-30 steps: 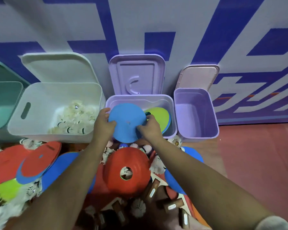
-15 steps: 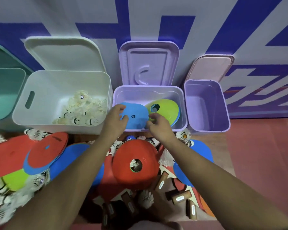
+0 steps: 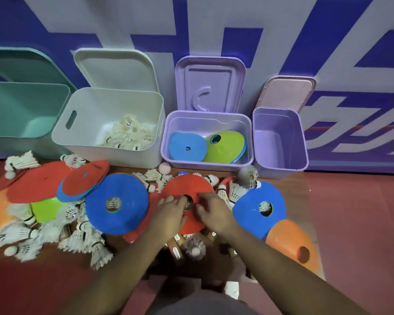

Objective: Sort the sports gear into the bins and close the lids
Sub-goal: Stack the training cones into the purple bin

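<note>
Crowding the red cone (image 3: 187,185) are shuttlecocks (image 3: 234,192) and, seemingly, paddle handles (image 3: 176,251)

A wall (image 3: 282,23) painted in bold blue and pale grey shapes rises behind a reddish floor (image 3: 362,223)

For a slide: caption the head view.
Left hand and right hand touch a red plastic disc cone below four open bins.

Red cone (image 3: 187,185), dome up, centre hole, under left hand (image 3: 168,214) and right hand (image 3: 214,215). Blue cone (image 3: 127,214) just left of them; second blue cone (image 3: 248,214) just right. Beyond hands, lilac bin (image 3: 208,114) holds blue discs (image 3: 187,153) and green cone (image 3: 228,148); lid (image 3: 209,85) upright.
</note>
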